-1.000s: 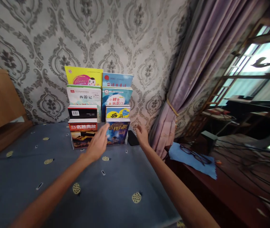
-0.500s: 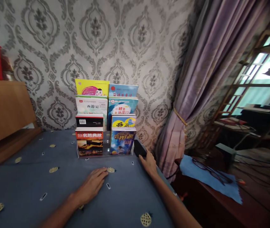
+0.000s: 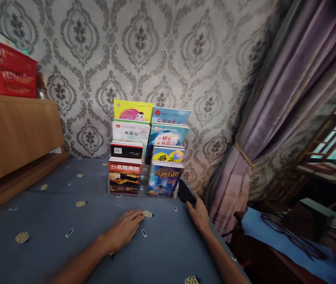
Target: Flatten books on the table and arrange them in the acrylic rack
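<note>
My left hand (image 3: 126, 227) lies flat on the blue patterned sheet (image 3: 97, 236), fingers stretched out beside a printed pineapple. At the right, my right hand (image 3: 200, 213) grips the near end of a black, flat, oblong object (image 3: 186, 191), thumb on its left side; its exact kind does not show. This object rests by the right side of a clear stepped stand (image 3: 143, 184) filled with two columns of upright children's books. In front are a red and black book (image 3: 124, 177) and a dark blue book (image 3: 165, 180); a yellow book (image 3: 134, 109) rises at the back.
A wooden cabinet (image 3: 17, 134) with a red basket (image 3: 11, 71) on top stands at the left. Patterned wallpaper (image 3: 144, 43) rises behind. On the right hang a tied purple curtain (image 3: 262, 118) and, below it, a blue cloth (image 3: 283, 244) bearing glasses (image 3: 292, 234).
The camera view has turned left, so the whole scene sits further right and more of the red basket shows. Both hands keep about the same places on the sheet.
</note>
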A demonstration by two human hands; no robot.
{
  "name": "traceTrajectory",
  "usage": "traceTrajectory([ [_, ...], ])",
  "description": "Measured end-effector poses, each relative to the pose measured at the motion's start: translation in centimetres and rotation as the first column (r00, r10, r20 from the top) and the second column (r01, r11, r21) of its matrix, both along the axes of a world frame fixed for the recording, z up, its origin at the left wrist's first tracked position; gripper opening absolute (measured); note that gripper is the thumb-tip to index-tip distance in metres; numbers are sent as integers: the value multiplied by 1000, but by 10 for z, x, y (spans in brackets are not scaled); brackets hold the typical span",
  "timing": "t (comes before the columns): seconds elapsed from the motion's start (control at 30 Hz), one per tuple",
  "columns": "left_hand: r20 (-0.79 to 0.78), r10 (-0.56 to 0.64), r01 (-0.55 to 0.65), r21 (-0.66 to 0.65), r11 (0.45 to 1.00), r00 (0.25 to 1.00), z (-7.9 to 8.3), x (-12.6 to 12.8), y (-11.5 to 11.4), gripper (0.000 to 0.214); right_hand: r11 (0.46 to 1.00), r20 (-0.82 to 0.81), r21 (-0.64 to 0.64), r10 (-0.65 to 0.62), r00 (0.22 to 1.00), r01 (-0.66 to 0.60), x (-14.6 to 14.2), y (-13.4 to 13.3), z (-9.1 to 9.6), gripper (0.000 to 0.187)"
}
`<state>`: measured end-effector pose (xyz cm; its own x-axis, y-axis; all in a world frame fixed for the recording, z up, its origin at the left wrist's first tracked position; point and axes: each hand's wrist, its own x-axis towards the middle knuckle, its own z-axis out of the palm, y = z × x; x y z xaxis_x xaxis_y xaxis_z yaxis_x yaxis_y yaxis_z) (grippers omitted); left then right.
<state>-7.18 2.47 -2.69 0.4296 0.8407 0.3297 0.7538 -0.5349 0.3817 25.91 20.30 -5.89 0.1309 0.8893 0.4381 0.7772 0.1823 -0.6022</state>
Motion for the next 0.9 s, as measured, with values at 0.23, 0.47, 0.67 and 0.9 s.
traceTrajectory([
  [0.23, 192, 61, -76, 72, 995, 980, 46, -18, 2, 39, 977, -180, 210, 9, 984, 29, -10, -18, 42, 55],
  [0.47, 580, 175, -485, 436, 758, 796, 177, -75, 50, 36, 794, -172, 544, 422, 890, -272, -85, -46, 166, 49],
  [0.67, 800, 241, -616, 193, 764, 550, 219, -107, 113, 43, 663, -279, 525, 726, 629, -533, -168, -32, 217, 46],
  [0.9, 783, 171, -480, 179, 859, 598, 217, -113, 151, 42, 745, -505, 313, 656, 561, -590, -211, -9, 240, 55],
])
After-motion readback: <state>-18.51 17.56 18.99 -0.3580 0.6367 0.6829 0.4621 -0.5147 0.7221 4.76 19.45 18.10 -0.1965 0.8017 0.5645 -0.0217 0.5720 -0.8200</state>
